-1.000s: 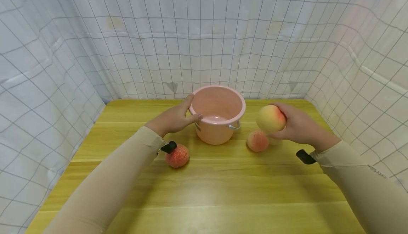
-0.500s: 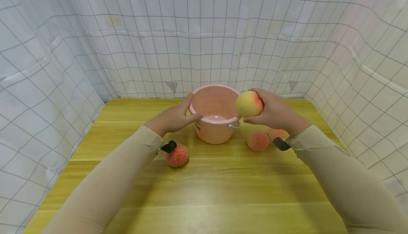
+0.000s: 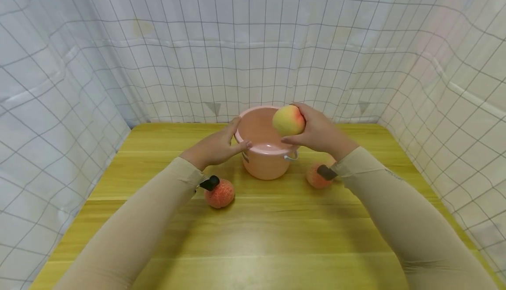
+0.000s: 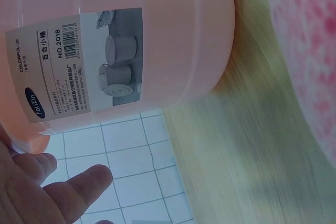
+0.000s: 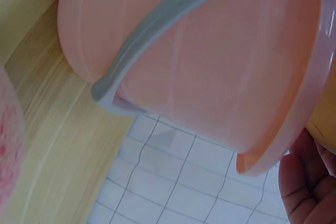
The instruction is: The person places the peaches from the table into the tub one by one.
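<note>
A pink plastic bucket [image 3: 265,167] stands upright on the wooden table, its handle [image 5: 157,30] hanging down at the side. At the bucket's left rim, my left hand [image 3: 215,148] grips the edge with the thumb tip laid over it. My right hand [image 3: 322,132] holds a yellow peach with a red blush [image 3: 288,121] above the bucket's opening, overlapping the right rim in the head view. A red speckled peach [image 3: 219,193] lies near my left wrist. Another reddish peach [image 3: 316,176] sits right of the bucket, partly covered by my right wrist's black camera.
The wooden table [image 3: 245,237] ends at a white grid-patterned curtain [image 3: 261,61], which also closes off both sides. A sliver of one more peach [image 3: 329,160] shows behind the right wrist. The bucket carries a printed label [image 4: 73,64].
My right hand has carried the yellow peach leftward and up, from over the right-hand peaches to above the bucket. My left hand and the bucket have stayed in place.
</note>
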Demonstrator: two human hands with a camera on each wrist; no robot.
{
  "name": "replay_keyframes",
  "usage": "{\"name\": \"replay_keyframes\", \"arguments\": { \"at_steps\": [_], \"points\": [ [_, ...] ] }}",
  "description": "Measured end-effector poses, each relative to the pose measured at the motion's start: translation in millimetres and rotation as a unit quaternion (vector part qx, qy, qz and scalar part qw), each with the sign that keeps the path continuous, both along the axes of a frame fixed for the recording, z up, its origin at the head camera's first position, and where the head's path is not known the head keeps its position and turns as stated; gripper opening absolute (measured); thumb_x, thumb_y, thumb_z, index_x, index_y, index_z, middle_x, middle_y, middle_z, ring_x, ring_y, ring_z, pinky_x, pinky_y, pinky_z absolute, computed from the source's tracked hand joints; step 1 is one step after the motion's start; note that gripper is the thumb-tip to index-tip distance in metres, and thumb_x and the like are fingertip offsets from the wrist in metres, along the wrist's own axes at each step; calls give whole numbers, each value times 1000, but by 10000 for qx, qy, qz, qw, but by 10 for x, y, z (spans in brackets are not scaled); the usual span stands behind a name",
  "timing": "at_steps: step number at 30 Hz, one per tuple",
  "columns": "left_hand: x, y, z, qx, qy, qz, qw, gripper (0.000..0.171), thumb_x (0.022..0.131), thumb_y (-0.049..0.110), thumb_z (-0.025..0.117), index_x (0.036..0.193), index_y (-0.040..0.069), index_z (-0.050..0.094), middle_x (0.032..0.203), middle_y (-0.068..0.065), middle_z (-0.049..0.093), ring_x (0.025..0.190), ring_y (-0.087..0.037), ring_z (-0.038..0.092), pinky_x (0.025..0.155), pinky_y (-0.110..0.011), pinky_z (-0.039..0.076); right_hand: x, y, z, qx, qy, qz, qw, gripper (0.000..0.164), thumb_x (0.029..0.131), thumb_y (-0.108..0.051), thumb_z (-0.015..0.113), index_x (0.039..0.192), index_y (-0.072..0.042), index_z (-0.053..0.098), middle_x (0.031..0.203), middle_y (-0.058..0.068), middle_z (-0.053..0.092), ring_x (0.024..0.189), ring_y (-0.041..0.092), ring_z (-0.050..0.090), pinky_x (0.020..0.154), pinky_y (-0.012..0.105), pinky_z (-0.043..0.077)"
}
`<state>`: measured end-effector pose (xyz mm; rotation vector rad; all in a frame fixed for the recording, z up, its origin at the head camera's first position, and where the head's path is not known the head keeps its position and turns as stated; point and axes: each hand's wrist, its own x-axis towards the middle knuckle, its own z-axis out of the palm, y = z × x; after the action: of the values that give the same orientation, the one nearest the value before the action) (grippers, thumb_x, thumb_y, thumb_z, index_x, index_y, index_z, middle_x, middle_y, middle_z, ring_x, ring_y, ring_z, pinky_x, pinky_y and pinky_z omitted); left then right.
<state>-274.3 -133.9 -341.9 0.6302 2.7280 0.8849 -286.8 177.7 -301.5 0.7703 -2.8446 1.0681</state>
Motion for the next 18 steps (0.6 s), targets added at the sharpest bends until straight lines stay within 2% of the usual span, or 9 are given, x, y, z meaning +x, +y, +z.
{"name": "replay_keyframes", "arguments": {
  "at_steps": [9,18],
  "points": [
    [-1,0,-17,88,-12,-1,10000,109,96,81,48,170,24,-9,179,-5,2,163,-30,19,131,-55,23,-16,-161,-3,-149,-113,162,9997,84,79,-32,95,147,-18,49,131,4,64,111,25,64,98,48,55],
    [-3,-4,-38,174,-8,-60,9998,104,100,71,53,171,24,-8,179,-4,4,163,-30,19,130,-56,24,-16,-208,-9,-84,-71,229,9997,87,79,-35,96,149,-18,47,133,4,64,112,25,65,99,48,55]
  ]
}}
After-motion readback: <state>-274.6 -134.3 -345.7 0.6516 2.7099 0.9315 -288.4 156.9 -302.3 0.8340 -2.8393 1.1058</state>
